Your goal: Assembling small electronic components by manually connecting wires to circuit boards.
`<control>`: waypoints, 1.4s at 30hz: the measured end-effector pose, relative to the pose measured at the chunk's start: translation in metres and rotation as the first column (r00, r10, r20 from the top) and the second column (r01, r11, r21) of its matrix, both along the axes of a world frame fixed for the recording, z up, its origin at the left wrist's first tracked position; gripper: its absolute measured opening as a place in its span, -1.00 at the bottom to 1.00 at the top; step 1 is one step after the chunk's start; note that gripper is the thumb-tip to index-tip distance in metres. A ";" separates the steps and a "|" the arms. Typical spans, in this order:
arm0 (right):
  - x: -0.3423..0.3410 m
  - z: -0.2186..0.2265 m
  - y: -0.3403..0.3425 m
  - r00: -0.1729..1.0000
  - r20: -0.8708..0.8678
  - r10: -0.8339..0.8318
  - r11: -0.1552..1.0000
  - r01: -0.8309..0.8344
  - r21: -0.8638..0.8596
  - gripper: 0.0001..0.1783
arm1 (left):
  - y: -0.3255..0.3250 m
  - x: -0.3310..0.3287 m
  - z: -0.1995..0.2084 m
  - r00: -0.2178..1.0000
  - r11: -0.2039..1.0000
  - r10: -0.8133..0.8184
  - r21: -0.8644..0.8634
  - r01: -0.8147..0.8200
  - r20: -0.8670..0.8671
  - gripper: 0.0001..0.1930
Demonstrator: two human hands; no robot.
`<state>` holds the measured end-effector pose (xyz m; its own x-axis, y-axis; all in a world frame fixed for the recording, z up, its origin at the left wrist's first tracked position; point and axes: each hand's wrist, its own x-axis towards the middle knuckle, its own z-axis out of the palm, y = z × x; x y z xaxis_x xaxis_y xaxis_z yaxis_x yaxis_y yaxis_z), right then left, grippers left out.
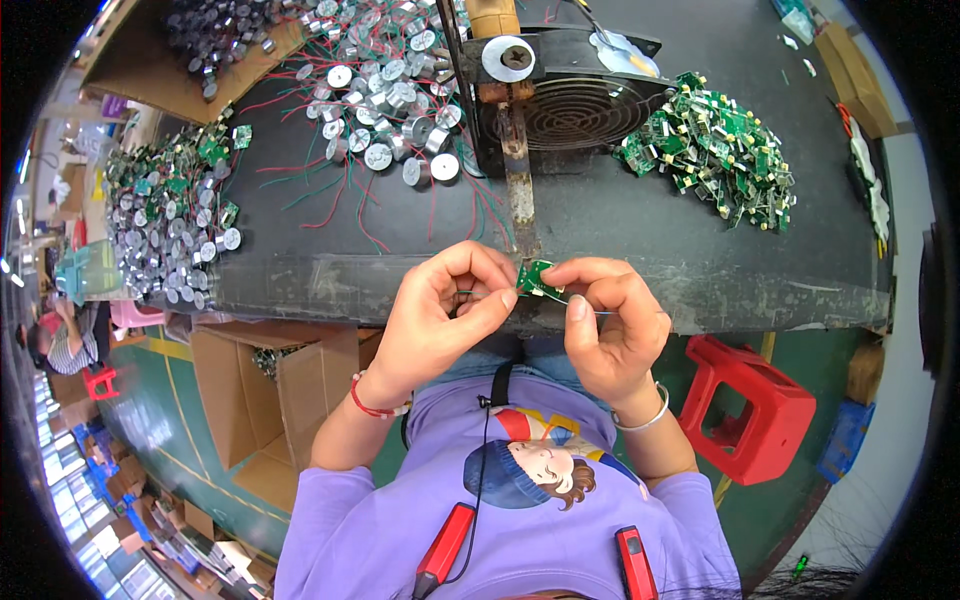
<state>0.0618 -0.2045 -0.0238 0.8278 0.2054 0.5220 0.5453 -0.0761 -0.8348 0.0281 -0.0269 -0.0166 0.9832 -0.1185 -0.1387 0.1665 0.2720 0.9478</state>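
A small green circuit board (538, 279) is at the front edge of the dark bench, between my two hands. My left hand (447, 310) is closed, thumb and forefinger pinching at the board's left edge; thin wire shows among its fingers. My right hand (618, 318) is curled, its forefinger at the board's right edge. A thin pale wire (568, 300) runs from the board into the right-hand fingers. Just beyond the board, the rod-like metal bar (519, 190) of a clamped fixture points down at it.
Behind the bar stands a black fan (575, 112). Round silver parts with red and green wires (390, 110) heap left of it; green boards (715, 150) pile right. More assembled parts (170, 215) lie far left. A cardboard box (240, 400) and red stool (745, 410) stand below the bench.
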 end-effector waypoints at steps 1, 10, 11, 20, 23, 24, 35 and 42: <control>0.000 0.001 0.000 1.000 0.014 -0.002 1.000 0.002 -0.010 -0.85 | 0.001 0.001 0.000 1.000 1.000 -0.016 0.008 0.016 0.005 -0.90; 0.008 0.010 0.000 0.998 0.068 -0.015 0.999 0.018 -0.046 -0.85 | -0.001 0.009 0.010 1.000 0.999 0.020 0.032 -0.021 0.023 -0.89; 0.009 0.010 0.000 0.995 0.095 -0.010 0.999 0.014 -0.044 -0.85 | -0.002 0.009 0.011 1.000 0.999 0.020 0.033 -0.021 0.022 -0.89; 0.004 0.007 -0.001 0.999 0.030 -0.015 0.999 0.016 -0.040 -0.85 | -0.002 0.004 0.006 1.000 0.999 0.018 0.047 -0.018 -0.002 -0.89; 0.004 0.005 -0.002 0.999 0.048 -0.017 0.999 0.019 -0.044 -0.85 | -0.001 0.003 0.002 1.000 1.000 -0.009 0.012 0.009 0.004 -0.90; 0.004 0.005 -0.002 0.999 0.048 -0.017 0.999 0.019 -0.044 -0.85 | -0.001 0.004 0.002 1.000 1.000 0.001 -0.029 0.000 0.006 -0.90; 0.003 0.006 0.002 0.997 0.067 -0.035 0.997 0.039 -0.061 -0.84 | -0.019 -0.002 -0.002 0.965 0.971 0.226 0.042 -0.233 0.132 -0.91; 0.006 0.007 0.004 0.988 0.151 -0.024 0.997 0.035 -0.071 -0.82 | -0.021 -0.004 -0.004 0.948 0.959 0.260 0.065 -0.275 0.186 -0.91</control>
<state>0.0675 -0.2007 -0.0170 0.7476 0.2244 0.6250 0.6604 -0.1514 -0.7355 0.0243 -0.0474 -0.0203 0.9868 0.1571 0.0393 -0.0704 0.1974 0.9778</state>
